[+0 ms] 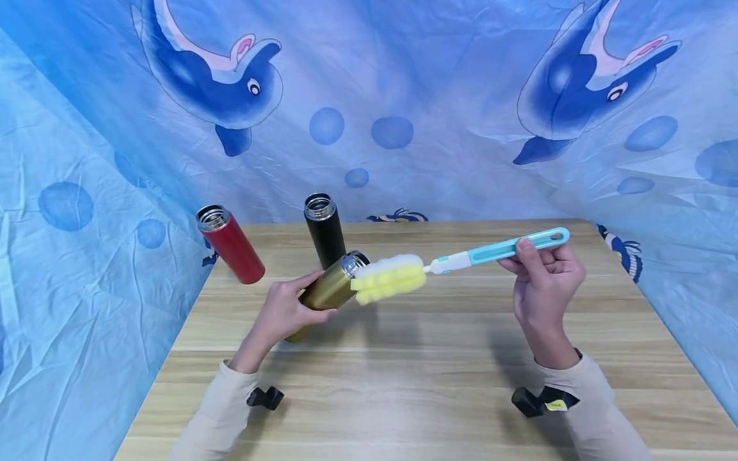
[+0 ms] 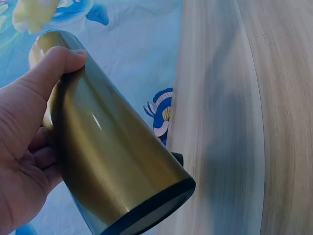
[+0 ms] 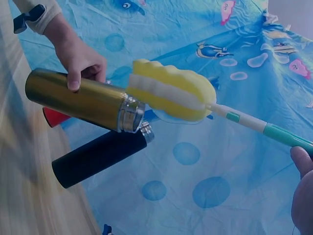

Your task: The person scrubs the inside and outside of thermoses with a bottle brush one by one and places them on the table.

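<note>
My left hand grips a gold thermos bottle round its body and holds it tilted, its open metal mouth toward the right. The left wrist view shows the bottle's dark base above the table. In my right hand is a bottle brush, pinched by its turquoise handle. The brush's yellow and white sponge head points left, its tip right at the bottle's mouth; the right wrist view shows the sponge outside the bottle. I cannot tell whether the tip touches the rim.
A black thermos bottle stands open behind the gold one. Farther left a red thermos bottle stands, open too. The wooden table is bordered at the back and sides by a blue curtain with printed dolphins.
</note>
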Tool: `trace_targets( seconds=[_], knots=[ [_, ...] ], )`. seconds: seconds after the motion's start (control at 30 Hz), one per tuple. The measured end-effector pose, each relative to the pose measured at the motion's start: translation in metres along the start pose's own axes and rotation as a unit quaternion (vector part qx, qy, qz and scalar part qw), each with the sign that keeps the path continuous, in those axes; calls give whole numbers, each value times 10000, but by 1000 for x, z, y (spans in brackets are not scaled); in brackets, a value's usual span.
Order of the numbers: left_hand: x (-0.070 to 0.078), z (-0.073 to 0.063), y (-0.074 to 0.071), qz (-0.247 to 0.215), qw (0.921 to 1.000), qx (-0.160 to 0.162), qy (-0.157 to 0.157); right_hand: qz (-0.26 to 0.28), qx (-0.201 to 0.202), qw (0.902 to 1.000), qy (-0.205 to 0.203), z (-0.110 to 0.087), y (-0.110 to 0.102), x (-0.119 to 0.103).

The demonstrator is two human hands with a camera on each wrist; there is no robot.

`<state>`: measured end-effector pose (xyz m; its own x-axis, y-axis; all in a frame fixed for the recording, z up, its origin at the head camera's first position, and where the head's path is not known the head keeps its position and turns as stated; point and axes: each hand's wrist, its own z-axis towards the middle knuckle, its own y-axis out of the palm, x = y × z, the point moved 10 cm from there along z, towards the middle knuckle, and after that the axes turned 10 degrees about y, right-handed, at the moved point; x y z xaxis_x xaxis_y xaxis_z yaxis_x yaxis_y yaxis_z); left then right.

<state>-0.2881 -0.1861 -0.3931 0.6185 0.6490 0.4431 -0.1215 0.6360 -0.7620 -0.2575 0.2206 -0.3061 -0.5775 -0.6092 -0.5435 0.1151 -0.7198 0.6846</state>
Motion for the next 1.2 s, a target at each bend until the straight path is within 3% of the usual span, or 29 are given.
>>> trace_targets(
  seconds=[0.3,0.67,0.93,1.2],
  knots=[
    [7,7,6,-109,9999,47,83,-11,-166,9997,203,-2,3,8],
    [14,10,12,-102,9992,244,303,-76,-198,9998,9,-4,8,4],
    [13,9,18,-11,9999,18,155,-100,-255,9995,-161,-4,11,3],
    [14,9,20,4,9997,-72,228,-224,-338,9988,-276,1,17,2]
  ],
)
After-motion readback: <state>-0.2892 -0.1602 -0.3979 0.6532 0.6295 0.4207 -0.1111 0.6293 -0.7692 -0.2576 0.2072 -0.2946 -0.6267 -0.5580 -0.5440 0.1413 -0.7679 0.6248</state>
